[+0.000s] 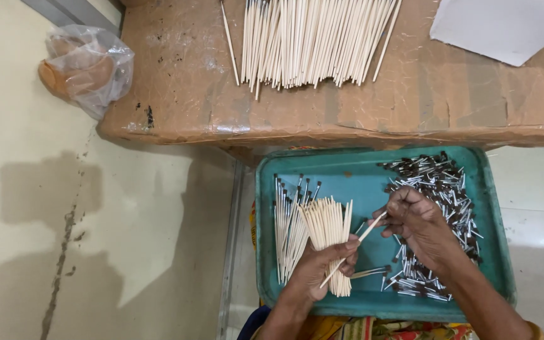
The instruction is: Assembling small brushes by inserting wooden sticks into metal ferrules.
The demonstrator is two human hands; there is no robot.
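My left hand [322, 264] grips a fanned bundle of thin pale wooden sticks [328, 226] over a teal plastic tray [373, 302]. My right hand [417, 223] pinches the upper end of one single stick [357, 249] that slants down across the left hand's fingers. A heap of small metal ferrules with dark tips [439, 201] lies in the tray's right part, under and around the right hand. On the tray's left side lie sticks fitted with dark-tipped metal ends [288, 220].
A brown work surface wrapped in tape [347, 107] stands beyond the tray, with a big pile of plain sticks [310, 38] and a white sheet [505, 25] on it. A clear plastic bag [86, 66] lies on the pale floor at left.
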